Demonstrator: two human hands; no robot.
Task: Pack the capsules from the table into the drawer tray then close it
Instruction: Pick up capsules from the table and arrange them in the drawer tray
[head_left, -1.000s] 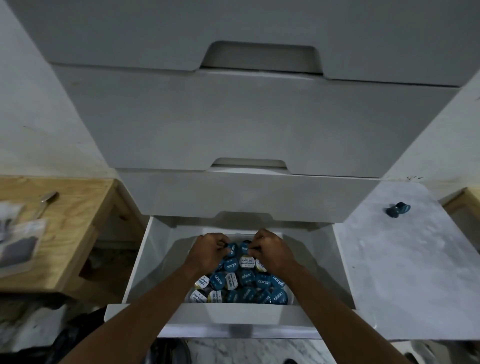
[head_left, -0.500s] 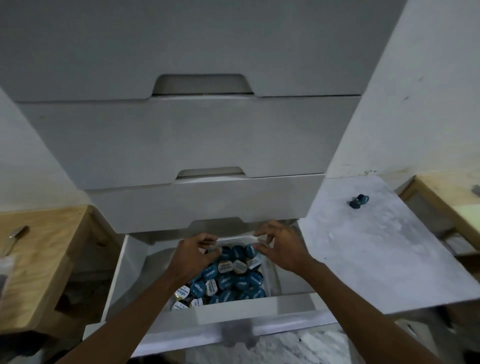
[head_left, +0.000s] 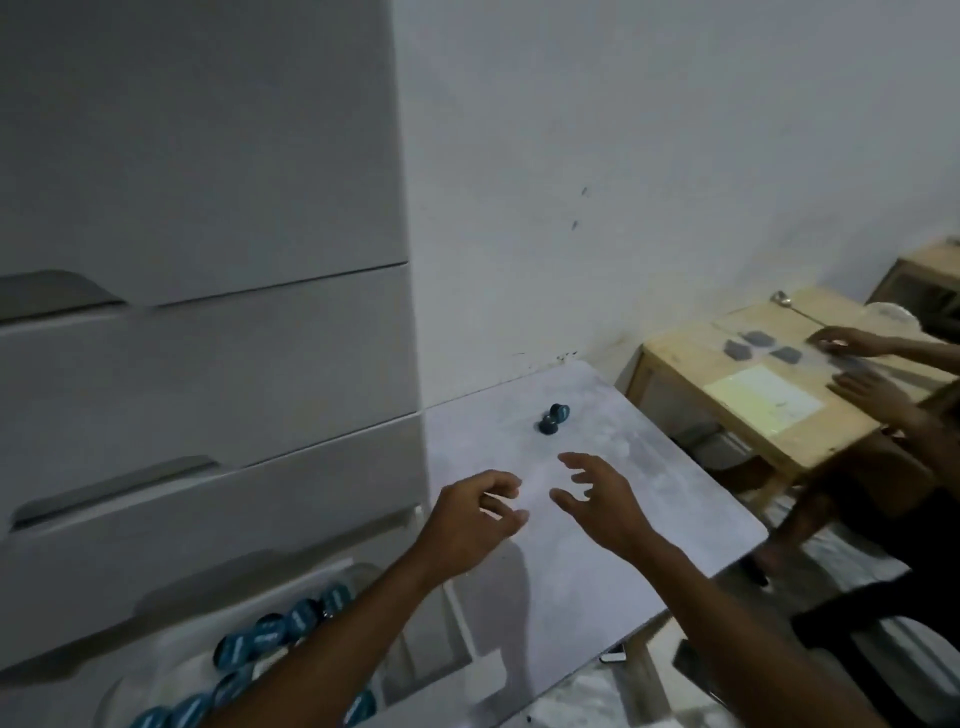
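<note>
hands: left (head_left: 475, 525) and right (head_left: 597, 499) now out of drawer (head_left: 415, 670), both spread, empty, over tabletop (head_left: 649, 519) | capsules (head_left: 554, 418): two left near tabletop's back edge, rest in tray | next: likely grab those, then shut drawer

Two dark blue capsules (head_left: 554, 418) touch on the grey table (head_left: 649, 519) – far side; more blue-lidded capsules (head_left: 275, 631) fill the open drawer tray (head_left: 171, 670), near left.
</note>
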